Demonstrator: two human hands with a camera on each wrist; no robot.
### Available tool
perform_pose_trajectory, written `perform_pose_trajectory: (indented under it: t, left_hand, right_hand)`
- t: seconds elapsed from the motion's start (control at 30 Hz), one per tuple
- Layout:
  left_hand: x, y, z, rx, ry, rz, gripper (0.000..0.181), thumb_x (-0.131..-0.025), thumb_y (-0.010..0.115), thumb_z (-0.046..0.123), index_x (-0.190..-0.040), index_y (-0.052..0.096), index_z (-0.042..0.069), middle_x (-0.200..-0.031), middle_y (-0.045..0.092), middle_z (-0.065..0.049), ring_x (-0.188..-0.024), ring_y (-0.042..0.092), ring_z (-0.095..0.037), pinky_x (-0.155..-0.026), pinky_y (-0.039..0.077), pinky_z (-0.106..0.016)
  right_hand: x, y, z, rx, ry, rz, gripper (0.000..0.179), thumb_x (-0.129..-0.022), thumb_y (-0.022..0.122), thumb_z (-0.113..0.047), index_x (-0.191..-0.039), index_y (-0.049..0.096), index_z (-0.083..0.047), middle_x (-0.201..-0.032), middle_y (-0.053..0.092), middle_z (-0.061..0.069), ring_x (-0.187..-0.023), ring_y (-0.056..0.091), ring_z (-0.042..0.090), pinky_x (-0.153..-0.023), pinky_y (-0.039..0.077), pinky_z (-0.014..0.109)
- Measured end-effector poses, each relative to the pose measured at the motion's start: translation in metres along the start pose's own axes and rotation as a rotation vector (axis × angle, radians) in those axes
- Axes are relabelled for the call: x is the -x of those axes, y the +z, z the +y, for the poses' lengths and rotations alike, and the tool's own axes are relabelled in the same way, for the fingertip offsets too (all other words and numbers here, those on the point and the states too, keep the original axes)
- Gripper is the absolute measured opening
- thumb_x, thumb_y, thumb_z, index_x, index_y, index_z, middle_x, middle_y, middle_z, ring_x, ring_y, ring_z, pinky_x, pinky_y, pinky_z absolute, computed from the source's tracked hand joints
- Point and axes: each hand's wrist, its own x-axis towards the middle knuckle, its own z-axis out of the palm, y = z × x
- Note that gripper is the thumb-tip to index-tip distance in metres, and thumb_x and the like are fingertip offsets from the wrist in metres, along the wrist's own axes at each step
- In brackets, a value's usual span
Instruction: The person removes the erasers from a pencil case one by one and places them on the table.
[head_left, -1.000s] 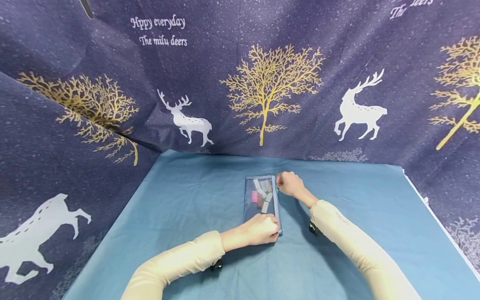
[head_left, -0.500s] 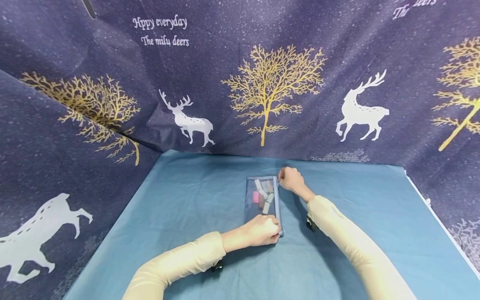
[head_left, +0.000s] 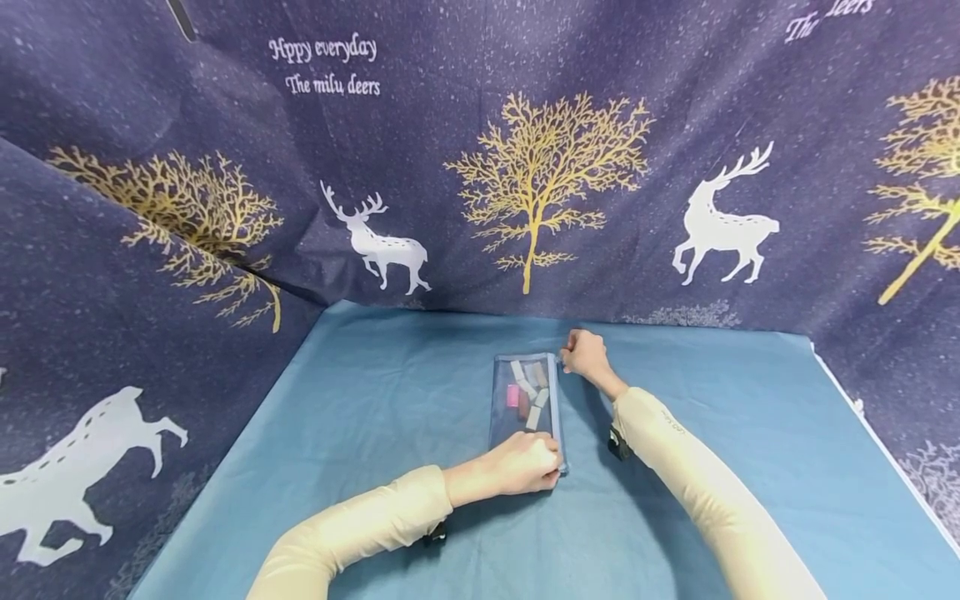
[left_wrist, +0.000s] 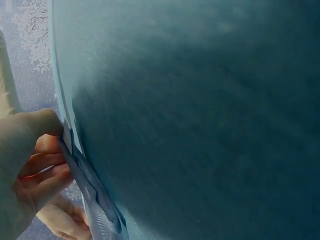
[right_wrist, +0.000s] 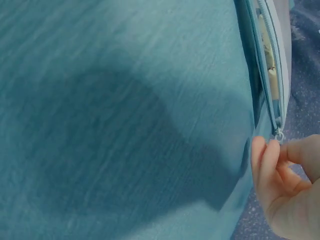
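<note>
A translucent blue zip pouch (head_left: 504, 425) lies on the cloth, with its zipper running down its right side. Several small blocks show through it, among them a pink block (head_left: 513, 395), a brown one and pale ones. Near the pouch's close end, my left hand (head_left: 528, 462) pinches the zipper edge between thumb and fingers. At the far right corner my right hand (head_left: 587, 353) pinches the zipper pull (right_wrist: 279, 134) at its ring. In the right wrist view the zipper's two sides stand apart, and pale blocks (right_wrist: 273, 82) show in the gap.
A blue cloth (head_left: 375, 400) covers the table. Behind it hangs a dark fabric backdrop (head_left: 465, 50) printed with white deer and golden trees. Both forearms wear cream sleeves with a small dark device under each wrist.
My right hand has moved slightly farther away and to the right, past the pouch's far corner. My left hand keeps its grip at the close end.
</note>
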Motion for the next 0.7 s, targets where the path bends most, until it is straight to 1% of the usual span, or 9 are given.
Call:
perform_pose_trajectory:
  t: [0.07,0.13,0.23,0.33,0.4,0.5,0.6,0.7]
  left_hand:
    - [-0.0001,0.0002,-0.0001,0.003,0.000,0.000,0.009,-0.080,0.061,0.025,-0.073,0.066,0.023,-0.074,0.057,0.010,-0.073,0.056,-0.004,-0.055,0.048,-0.018]
    - [-0.0001,-0.0003,-0.0002,0.006,0.000,-0.001,0.009,-0.080,0.060,0.025,-0.073,0.066,0.023,-0.075,0.058,0.010,-0.073,0.056,-0.004,-0.056,0.048,-0.018]
    - [-0.0004,-0.0012,-0.0001,0.008,0.001,0.001,0.009,-0.081,0.060,0.024,-0.074,0.066,0.022,-0.075,0.058,0.010,-0.073,0.056,-0.005,-0.056,0.048,-0.018]
    - [-0.0010,-0.0015,-0.0006,0.005,-0.001,0.002,0.009,-0.080,0.060,0.024,-0.075,0.067,0.022,-0.075,0.059,0.010,-0.072,0.056,-0.005,-0.057,0.049,-0.018]
    - [-0.0016,-0.0013,-0.0013,0.005,-0.004,-0.003,0.009,-0.080,0.060,0.024,-0.076,0.067,0.022,-0.075,0.059,0.010,-0.072,0.056,-0.005,-0.058,0.049,-0.018]
    - [-0.0024,-0.0024,-0.0018,0.021,-0.015,-0.033,0.008,-0.082,0.060,0.026,-0.077,0.066,0.022,-0.077,0.059,0.010,-0.075,0.057,-0.004,-0.060,0.049,-0.018]
    - [-0.0028,-0.0046,-0.0017,0.042,-0.035,-0.061,0.008,-0.083,0.061,0.027,-0.079,0.065,0.022,-0.078,0.059,0.009,-0.076,0.058,-0.005,-0.060,0.049,-0.018]
    - [-0.0026,-0.0050,-0.0004,0.049,-0.049,-0.074,0.008,-0.083,0.062,0.028,-0.080,0.064,0.022,-0.078,0.058,0.009,-0.076,0.058,-0.005,-0.058,0.049,-0.018]
  right_hand:
    - [0.0003,0.0000,-0.0004,-0.013,0.005,-0.002,0.025,-0.086,0.054,-0.008,-0.064,0.042,-0.010,-0.054,0.061,0.007,-0.053,0.064,0.015,-0.079,0.038,0.044]
    - [0.0008,0.0002,-0.0010,-0.017,-0.001,0.001,0.028,-0.086,0.052,-0.007,-0.063,0.038,-0.010,-0.052,0.058,0.007,-0.053,0.064,0.015,-0.074,0.036,0.042]
    - [0.0008,0.0008,-0.0025,-0.020,-0.006,0.029,0.029,-0.084,0.050,-0.005,-0.061,0.034,-0.011,-0.049,0.055,0.006,-0.051,0.063,0.014,-0.070,0.035,0.040]
    - [0.0008,0.0012,-0.0045,-0.022,0.012,0.042,0.027,-0.084,0.049,-0.005,-0.062,0.035,-0.011,-0.049,0.055,0.006,-0.050,0.062,0.014,-0.070,0.038,0.040]
    - [0.0005,0.0009,-0.0052,-0.012,0.037,0.032,0.025,-0.084,0.049,-0.006,-0.063,0.036,-0.011,-0.050,0.057,0.006,-0.050,0.062,0.014,-0.072,0.040,0.040]
    - [-0.0006,-0.0006,-0.0052,0.024,0.078,-0.004,0.027,-0.082,0.049,-0.006,-0.059,0.037,-0.012,-0.050,0.060,0.005,-0.049,0.062,0.014,-0.069,0.043,0.038]
    - [-0.0011,-0.0031,-0.0066,0.059,0.103,-0.038,0.033,-0.080,0.050,-0.006,-0.050,0.037,-0.014,-0.048,0.061,0.005,-0.047,0.060,0.015,-0.071,0.046,0.039]
    - [0.0005,-0.0053,-0.0079,0.080,0.111,-0.065,0.039,-0.079,0.054,-0.007,-0.044,0.039,-0.015,-0.047,0.061,0.005,-0.045,0.058,0.016,-0.073,0.046,0.041]
